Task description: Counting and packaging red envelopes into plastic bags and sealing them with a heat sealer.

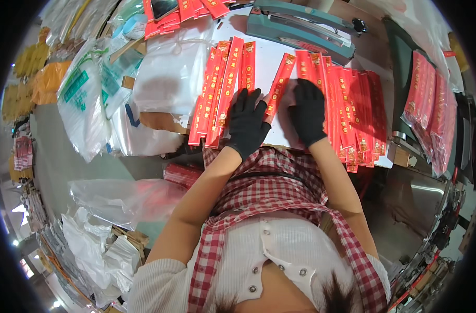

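Note:
My left hand [246, 124], in a black glove, is at the right side of a group of red printed strips [212, 99]. Its thumb side is closed on the lower end of one slanted red strip [281, 82], while the other fingers point away from me. My right hand [307, 113], also gloved in black, is beside the left edge of a wide row of overlapping red strips [347, 112]. Its fingers are slightly apart and appear to hold nothing, though their undersides are hidden. Gold patterns mark the strips, which lie on a white tabletop [266, 55].
A teal bar-shaped machine [300, 28] stands at the back. Left of the strips is a stack of clear plastic bags [170, 73]. More red strips [170, 23] lie at the back left, with a phone [164, 7]. Bagged red bundles [431, 109] are at the right.

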`<state>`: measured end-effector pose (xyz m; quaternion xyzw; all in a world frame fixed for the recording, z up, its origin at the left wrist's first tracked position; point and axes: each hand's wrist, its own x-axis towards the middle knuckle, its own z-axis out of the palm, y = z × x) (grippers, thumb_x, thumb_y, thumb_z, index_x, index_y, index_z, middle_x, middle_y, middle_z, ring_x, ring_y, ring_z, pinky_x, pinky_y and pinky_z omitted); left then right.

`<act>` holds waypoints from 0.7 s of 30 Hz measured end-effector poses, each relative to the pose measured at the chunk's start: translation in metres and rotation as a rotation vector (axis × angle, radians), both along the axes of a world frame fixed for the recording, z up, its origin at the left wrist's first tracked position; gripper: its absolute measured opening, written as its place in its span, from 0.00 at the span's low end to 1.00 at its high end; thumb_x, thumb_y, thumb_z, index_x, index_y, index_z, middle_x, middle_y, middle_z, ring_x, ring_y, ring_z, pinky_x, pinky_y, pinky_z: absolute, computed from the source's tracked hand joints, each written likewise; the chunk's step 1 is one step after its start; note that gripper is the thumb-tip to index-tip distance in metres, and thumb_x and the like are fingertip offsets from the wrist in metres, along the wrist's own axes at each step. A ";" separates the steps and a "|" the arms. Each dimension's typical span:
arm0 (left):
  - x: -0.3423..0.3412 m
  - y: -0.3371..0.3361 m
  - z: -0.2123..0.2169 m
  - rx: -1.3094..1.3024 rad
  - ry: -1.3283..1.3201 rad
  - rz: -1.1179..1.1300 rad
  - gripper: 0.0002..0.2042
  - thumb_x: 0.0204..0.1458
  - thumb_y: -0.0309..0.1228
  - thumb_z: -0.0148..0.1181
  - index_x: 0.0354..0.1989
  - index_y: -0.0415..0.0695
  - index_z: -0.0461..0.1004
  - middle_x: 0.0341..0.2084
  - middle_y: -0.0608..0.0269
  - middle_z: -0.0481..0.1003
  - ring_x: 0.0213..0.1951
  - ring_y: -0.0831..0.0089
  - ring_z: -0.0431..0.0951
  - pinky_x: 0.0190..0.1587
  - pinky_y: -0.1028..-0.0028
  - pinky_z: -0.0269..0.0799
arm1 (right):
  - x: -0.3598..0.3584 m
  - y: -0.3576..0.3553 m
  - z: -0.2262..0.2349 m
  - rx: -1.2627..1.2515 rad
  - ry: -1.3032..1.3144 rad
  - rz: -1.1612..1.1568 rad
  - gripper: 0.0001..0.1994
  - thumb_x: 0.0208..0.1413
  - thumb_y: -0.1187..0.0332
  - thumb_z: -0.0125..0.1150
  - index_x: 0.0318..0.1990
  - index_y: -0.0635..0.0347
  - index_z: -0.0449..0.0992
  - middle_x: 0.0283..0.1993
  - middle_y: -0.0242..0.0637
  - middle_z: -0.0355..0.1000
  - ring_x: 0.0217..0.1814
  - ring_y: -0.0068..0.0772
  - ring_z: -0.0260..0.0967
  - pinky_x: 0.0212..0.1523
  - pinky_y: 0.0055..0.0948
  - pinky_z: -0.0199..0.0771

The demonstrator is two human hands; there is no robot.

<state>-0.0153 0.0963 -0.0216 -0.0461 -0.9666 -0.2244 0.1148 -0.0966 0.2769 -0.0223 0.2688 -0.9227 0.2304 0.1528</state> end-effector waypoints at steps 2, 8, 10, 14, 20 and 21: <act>0.000 0.003 -0.002 0.108 0.042 -0.020 0.23 0.53 0.36 0.58 0.58 0.45 0.69 0.62 0.49 0.61 0.66 0.47 0.56 0.64 0.52 0.55 | 0.010 -0.022 0.007 -0.002 -0.010 0.094 0.25 0.39 0.71 0.63 0.51 0.62 0.71 0.58 0.48 0.67 0.61 0.53 0.63 0.60 0.47 0.64; 0.014 -0.024 -0.002 0.099 0.011 0.004 0.22 0.53 0.31 0.60 0.57 0.39 0.67 0.54 0.48 0.69 0.57 0.50 0.68 0.59 0.59 0.64 | 0.020 -0.054 0.006 0.053 -0.070 0.109 0.26 0.46 0.62 0.64 0.54 0.60 0.70 0.60 0.47 0.63 0.63 0.54 0.59 0.58 0.52 0.61; 0.019 -0.022 0.002 0.085 0.042 0.001 0.23 0.53 0.32 0.61 0.58 0.38 0.67 0.55 0.49 0.69 0.58 0.51 0.67 0.60 0.58 0.63 | 0.020 -0.045 0.003 0.091 -0.123 0.012 0.27 0.48 0.61 0.65 0.56 0.60 0.69 0.60 0.49 0.63 0.62 0.55 0.59 0.59 0.51 0.60; 0.019 -0.014 0.005 -0.012 0.034 -0.033 0.27 0.53 0.39 0.61 0.61 0.41 0.67 0.59 0.50 0.66 0.62 0.51 0.64 0.63 0.56 0.59 | 0.016 -0.044 -0.005 -0.082 0.013 0.051 0.28 0.49 0.60 0.65 0.60 0.57 0.69 0.61 0.51 0.62 0.61 0.56 0.59 0.59 0.51 0.60; 0.019 -0.018 -0.001 -0.150 -0.021 -0.106 0.32 0.51 0.48 0.62 0.62 0.44 0.66 0.62 0.53 0.64 0.63 0.50 0.61 0.63 0.53 0.57 | 0.016 -0.047 -0.004 -0.031 -0.069 0.048 0.19 0.47 0.66 0.64 0.48 0.59 0.71 0.57 0.51 0.65 0.56 0.57 0.62 0.54 0.50 0.65; 0.018 -0.018 -0.002 -0.147 -0.022 -0.102 0.32 0.51 0.48 0.62 0.62 0.44 0.66 0.62 0.53 0.64 0.63 0.50 0.61 0.63 0.53 0.57 | 0.015 -0.045 -0.004 -0.028 -0.070 0.051 0.19 0.47 0.66 0.64 0.48 0.59 0.71 0.57 0.51 0.65 0.56 0.57 0.62 0.54 0.50 0.65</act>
